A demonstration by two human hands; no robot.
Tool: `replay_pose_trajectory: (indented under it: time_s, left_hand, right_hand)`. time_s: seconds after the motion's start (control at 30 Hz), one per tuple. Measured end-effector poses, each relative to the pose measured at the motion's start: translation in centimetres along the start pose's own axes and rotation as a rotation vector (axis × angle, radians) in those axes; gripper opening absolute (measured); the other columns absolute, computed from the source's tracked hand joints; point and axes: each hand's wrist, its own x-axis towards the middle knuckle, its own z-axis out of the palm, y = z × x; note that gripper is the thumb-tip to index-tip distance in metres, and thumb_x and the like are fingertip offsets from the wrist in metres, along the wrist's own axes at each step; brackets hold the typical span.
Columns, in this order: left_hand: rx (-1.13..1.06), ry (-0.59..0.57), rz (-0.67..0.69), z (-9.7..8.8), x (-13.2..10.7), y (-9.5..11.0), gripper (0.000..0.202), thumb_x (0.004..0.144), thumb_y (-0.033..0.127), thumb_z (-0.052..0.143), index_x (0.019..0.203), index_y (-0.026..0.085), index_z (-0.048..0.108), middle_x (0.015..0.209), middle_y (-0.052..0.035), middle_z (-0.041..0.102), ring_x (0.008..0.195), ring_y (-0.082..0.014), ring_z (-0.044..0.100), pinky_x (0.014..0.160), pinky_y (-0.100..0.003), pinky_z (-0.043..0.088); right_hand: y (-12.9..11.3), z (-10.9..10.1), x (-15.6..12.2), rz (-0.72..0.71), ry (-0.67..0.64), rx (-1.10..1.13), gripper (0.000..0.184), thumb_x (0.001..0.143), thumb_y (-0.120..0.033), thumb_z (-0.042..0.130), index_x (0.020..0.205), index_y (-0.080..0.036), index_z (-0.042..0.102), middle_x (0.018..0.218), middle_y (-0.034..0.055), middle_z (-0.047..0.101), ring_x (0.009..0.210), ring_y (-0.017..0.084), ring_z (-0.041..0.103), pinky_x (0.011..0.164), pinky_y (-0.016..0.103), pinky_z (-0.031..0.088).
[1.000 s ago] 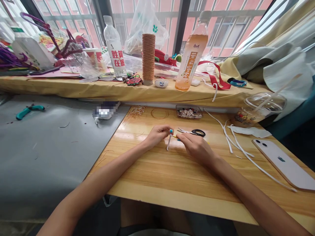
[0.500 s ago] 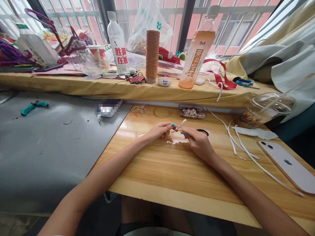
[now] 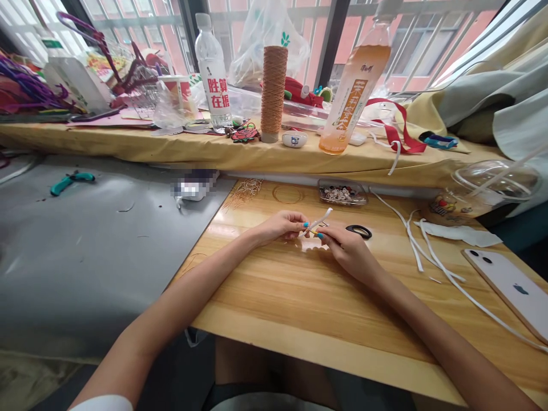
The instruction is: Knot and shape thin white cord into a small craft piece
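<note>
Fingers (image 3: 294, 217) of the left hand (image 3: 279, 227): pinched together on a short white strip (image 3: 322, 217), its free end slanting up to the right. Fingers of the right hand (image 3: 350, 251): closed on a slim yellow tool (image 3: 313, 232), its tip meeting the left fingertips. Position of strip and tool: above the wooden table (image 3: 274, 302), between the two hands. Scissors (image 3: 359, 231), black-handled, lying just beyond the right hand, partly hidden by it. Clear box (image 3: 342, 202) of small pieces, at the table's far edge. White cords (image 3: 414, 246), several, loose, right of the scissors. Phone (image 3: 511, 282), back upward, far right. Pliers (image 3: 71, 182), teal-handled, on the grey mat (image 3: 107, 257), left. Thread spool (image 3: 273, 91), brown, upright on the cloth-covered ledge (image 3: 171, 151).
</note>
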Motion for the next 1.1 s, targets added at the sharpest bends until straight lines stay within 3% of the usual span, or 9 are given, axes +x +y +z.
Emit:
replay_pose_trajectory:
  time_s: [0.33,0.47,0.57,0.63,0.7,0.77,0.83,0.93,1.1]
  left_hand:
    - [0.053,0.006,0.011,-0.5,-0.1,-0.1,0.029,0.067,0.038,0.057,0.071,0.011,0.047,0.069,-0.0013,0.052,0.042,-0.0028,0.037,0.035,-0.015,0.024]
    - [0.032,0.064,0.043,-1.4,-0.4,-0.4,0.031,0.067,0.04,0.058,0.07,0.013,0.044,0.069,0.0003,0.047,0.044,-0.0031,0.037,0.034,-0.014,0.025]
    - [0.085,0.088,0.061,-1.1,-0.2,-0.5,0.028,0.072,0.04,0.052,0.07,0.014,0.04,0.065,0.0023,0.043,0.042,-0.0031,0.033,0.035,-0.015,0.022]
    - [0.235,0.168,0.124,-0.7,0.0,-0.3,0.021,0.077,0.034,0.044,0.07,0.015,0.039,0.061,0.0033,0.04,0.042,-0.004,0.03,0.037,-0.016,0.023]
    - [0.496,0.281,0.269,-0.1,0.0,0.0,0.014,0.08,0.026,0.04,0.071,0.015,0.041,0.06,0.0028,0.042,0.048,-0.0059,0.035,0.045,-0.017,0.029]
    - [0.778,0.397,0.447,0.3,-0.3,0.2,0.011,0.081,0.02,0.039,0.074,0.015,0.045,0.066,0.0,0.048,0.06,-0.0083,0.042,0.056,-0.019,0.033]
    - [1.001,0.452,0.562,0.5,-0.7,0.1,0.015,0.083,0.02,0.036,0.08,0.015,0.049,0.079,-0.0041,0.052,0.071,-0.0105,0.046,0.063,-0.021,0.034]
    - [1.258,0.382,0.623,0.6,-1.3,-0.4,0.024,0.086,0.023,0.03,0.09,0.017,0.054,0.094,-0.0074,0.051,0.076,-0.0118,0.047,0.061,-0.022,0.032]
    - [1.512,0.09,0.675,0.7,-2.1,0.0,0.03,0.087,0.023,0.028,0.093,0.021,0.057,0.087,-0.0074,0.055,0.074,-0.0136,0.046,0.061,-0.024,0.032]
  right_hand:
    - [0.7,-1.4,-0.2,-0.01,-0.051,-0.162,0.021,0.083,-0.021,0.038,0.087,-0.016,0.058,0.089,0.0102,0.062,0.079,0.02,0.056,0.066,0.031,0.042]
    - [1.9,-3.9,-0.3,0.236,0.136,-0.096,0.024,0.082,-0.034,0.04,0.074,-0.018,0.057,0.068,0.0055,0.058,0.062,0.017,0.052,0.055,0.028,0.039]
    - [1.8,-5.1,0.0,0.526,0.24,0.275,0.036,0.079,-0.048,0.038,0.07,-0.018,0.056,0.058,0.0018,0.052,0.043,0.01,0.04,0.04,0.024,0.029]
    - [1.0,-5.2,0.2,0.688,0.114,0.591,0.046,0.078,-0.055,0.033,0.071,-0.016,0.056,0.056,0.0014,0.052,0.033,0.006,0.027,0.035,0.023,0.021]
    - [0.0,-4.9,0.2,0.766,-0.103,0.788,0.055,0.077,-0.06,0.029,0.073,-0.014,0.059,0.059,0.0048,0.058,0.03,0.003,0.017,0.034,0.024,0.019]
    - [-0.7,-4.4,0.1,0.751,-0.253,0.884,0.059,0.077,-0.061,0.025,0.081,-0.014,0.062,0.072,0.0098,0.064,0.031,0.003,0.014,0.033,0.024,0.019]
    - [-1.2,-4.0,-0.1,0.711,-0.296,0.924,0.057,0.078,-0.058,0.026,0.09,-0.016,0.062,0.088,0.012,0.065,0.033,0.003,0.014,0.033,0.025,0.018]
    - [-1.5,-3.7,-0.3,0.702,-0.286,0.937,0.047,0.078,-0.052,0.036,0.094,-0.016,0.061,0.094,0.0124,0.064,0.035,0.004,0.017,0.034,0.024,0.019]
    - [-1.8,-3.8,-0.3,0.726,-0.369,0.974,0.029,0.07,-0.037,0.056,0.087,-0.015,0.064,0.079,0.0081,0.063,0.036,0.001,0.021,0.035,0.022,0.016]
